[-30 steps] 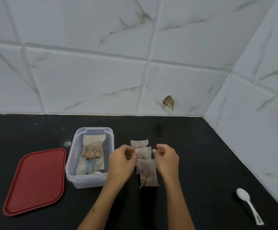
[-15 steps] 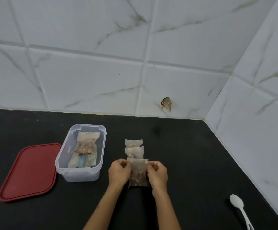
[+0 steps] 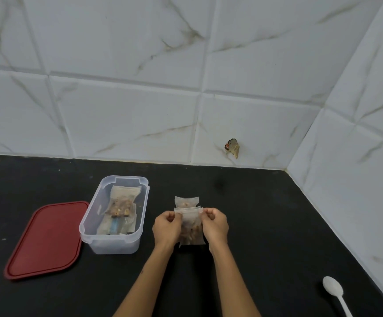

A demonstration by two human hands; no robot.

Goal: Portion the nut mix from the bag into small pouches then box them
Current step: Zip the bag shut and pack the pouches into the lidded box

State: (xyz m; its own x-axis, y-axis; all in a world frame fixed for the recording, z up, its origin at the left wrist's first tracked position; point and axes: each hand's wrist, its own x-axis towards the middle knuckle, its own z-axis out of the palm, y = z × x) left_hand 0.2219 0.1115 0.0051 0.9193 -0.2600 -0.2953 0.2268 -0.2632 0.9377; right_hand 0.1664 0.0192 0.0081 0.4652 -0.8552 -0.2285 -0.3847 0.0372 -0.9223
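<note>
Clear plastic is what I have between my fingers: a small filled pouch [image 3: 191,227] of nut mix, held upright just above the black table [image 3: 266,225]. My left hand [image 3: 166,227] pinches its top left corner and my right hand [image 3: 215,226] pinches the top right corner, fingers curled in on both, the nuts sagging to the bottom half. I judge the step to be closing the mouth of this pouch before it goes into the box. To do it well I would keep the pouch upright so the nuts stay low and clear of the seal, draw the top edge taut between both hands, then press along the strip from one corner to the other, pushing spare air out first. Whether the mouth is already shut I cannot tell. Just beyond it, on the table, lie more filled pouches [image 3: 186,200], overlapping, one partly hidden behind the one I hold. The clear plastic box [image 3: 117,244] stands to the left, with the nut bag [image 3: 120,205] lying inside it, and its red lid [image 3: 46,240] lies flat farther left. A white plastic spoon [image 3: 333,290] rests well apart at the near right.
</note>
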